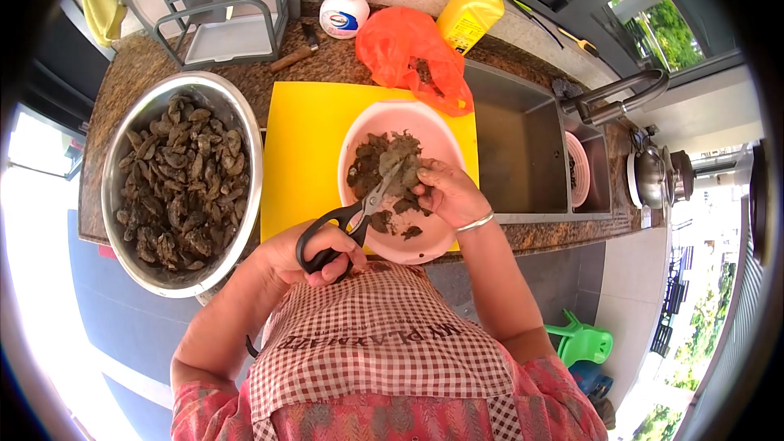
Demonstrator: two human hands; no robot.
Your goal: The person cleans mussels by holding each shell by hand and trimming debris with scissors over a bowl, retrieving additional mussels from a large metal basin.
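Note:
My left hand (pixel 321 253) is closed around the black handles of a pair of scissors (pixel 347 220), whose metal blades point up and right over the pink basin (pixel 447 135). Between the fingers of my right hand (pixel 447 189) is a muddy grey-brown shellfish (pixel 402 165), with the blades against it; my fingers partly cover it. Dark, muddy scraps (pixel 369 165) lie in the basin under my hands. The basin stands on a yellow board (pixel 302 147).
A steel bowl (pixel 255 155) heaped with brown mussel-like shells (pixel 184 180) stands at left. Behind are a knife (pixel 296 55), a soap pump (pixel 343 12), a red plastic bag (pixel 400 41) and a yellow bottle (pixel 472 12). The sink (pixel 518 139) and faucet (pixel 625 98) are at right.

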